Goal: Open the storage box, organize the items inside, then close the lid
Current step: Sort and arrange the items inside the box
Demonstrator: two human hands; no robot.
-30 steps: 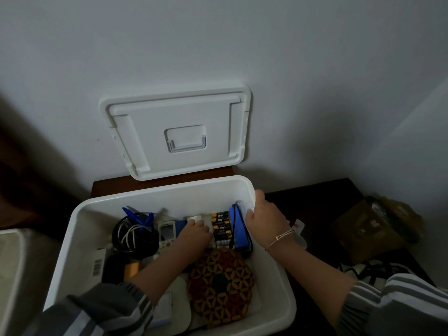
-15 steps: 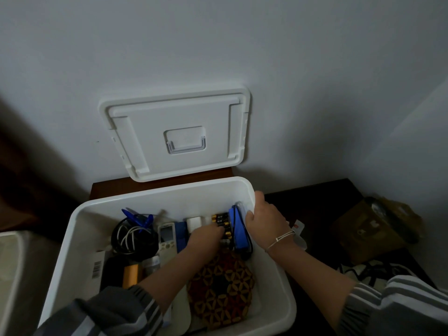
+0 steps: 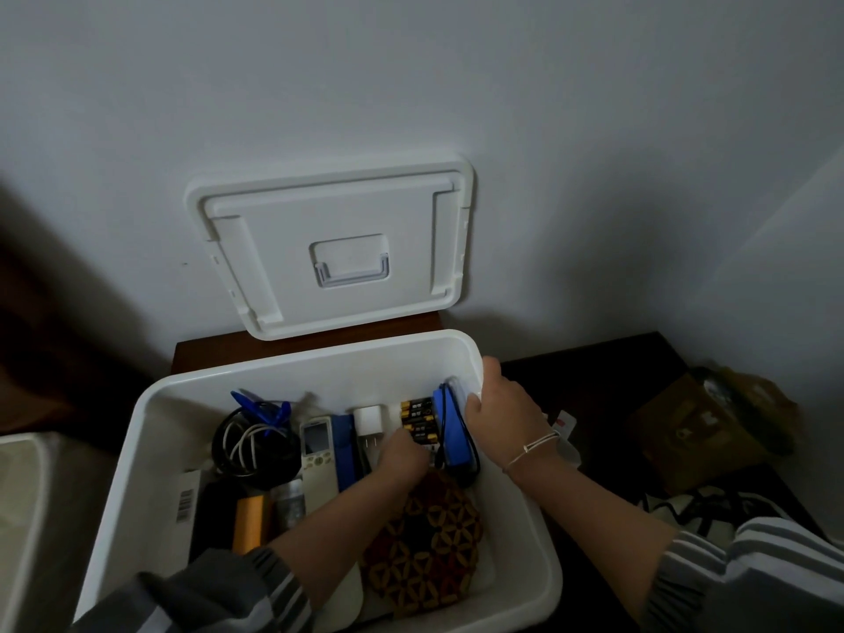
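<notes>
The white storage box [image 3: 319, 363] stands open on a dark table, and its lid [image 3: 338, 249] leans upright against the wall behind it. My left hand [image 3: 402, 454] reaches inside, fingers curled down on the near end of a battery pack [image 3: 418, 415]. My right hand [image 3: 502, 413] grips the box's right rim, and its fingertips touch a blue case [image 3: 450, 431] standing on edge against that wall. Also inside are coiled cables [image 3: 255, 445], a blue clip [image 3: 260, 406], a white remote [image 3: 317, 454], a white charger [image 3: 370, 420], an orange item [image 3: 249, 523] and a patterned trivet [image 3: 429, 550].
A brown cardboard box [image 3: 698, 427] sits on the dark table [image 3: 593, 358] to the right, with a black and white bundle [image 3: 694, 504] in front of it. A pale bin [image 3: 23, 495] stands at the left edge. The wall is close behind.
My left hand moved right from the charger onto the battery pack, then drew slightly toward me. My right hand stayed on the rim.
</notes>
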